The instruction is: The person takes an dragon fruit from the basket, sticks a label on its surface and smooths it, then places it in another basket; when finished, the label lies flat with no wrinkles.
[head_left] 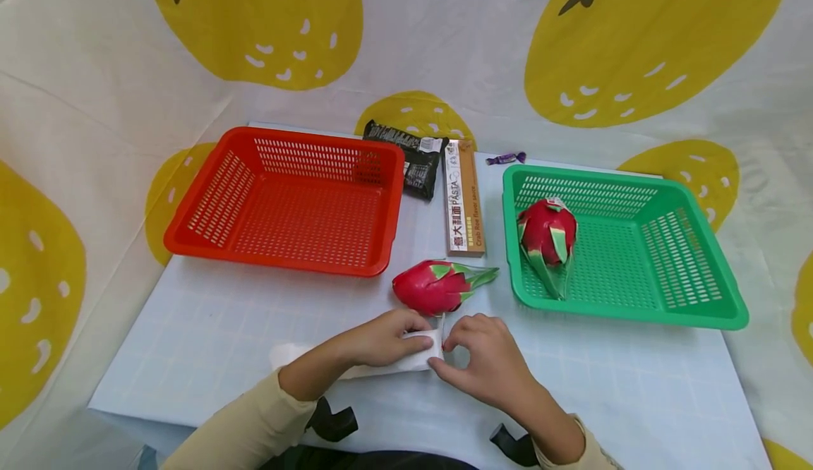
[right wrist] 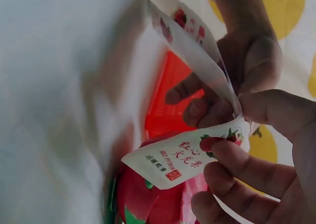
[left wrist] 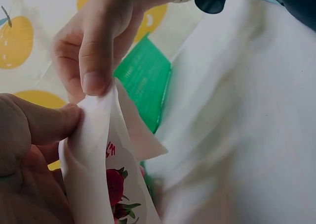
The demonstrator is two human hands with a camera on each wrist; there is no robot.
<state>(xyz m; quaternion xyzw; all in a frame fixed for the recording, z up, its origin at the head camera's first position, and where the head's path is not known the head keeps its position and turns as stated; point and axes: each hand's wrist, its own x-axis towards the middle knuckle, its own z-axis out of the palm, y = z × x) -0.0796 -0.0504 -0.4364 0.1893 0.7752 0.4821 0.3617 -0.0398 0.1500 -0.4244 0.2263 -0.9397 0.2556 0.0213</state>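
Observation:
A white paper strip (head_left: 414, 363) stretches between both hands, low over the front of the table. Its inner side shows red pitaya pictures and red lettering in the wrist views, where one end (right wrist: 165, 159) is folded back. My left hand (head_left: 387, 339) grips the strip with thumb on top and fingers behind. My right hand (head_left: 488, 358) pinches the folded end between thumb and fingers, right beside the left fingertips. Just beyond the hands lies a red dragon fruit (head_left: 427, 288) on its side, its green tip pointing right.
A red basket (head_left: 282, 264) stands at the left. To the right, a green basket (head_left: 629, 311) holds another dragon fruit (head_left: 547, 233). Between them are a black packet (head_left: 419, 173), a pasta box (head_left: 464, 202) and a purple-wrapped candy (head_left: 506, 159). A patterned cloth (head_left: 444, 32) hangs behind the table.

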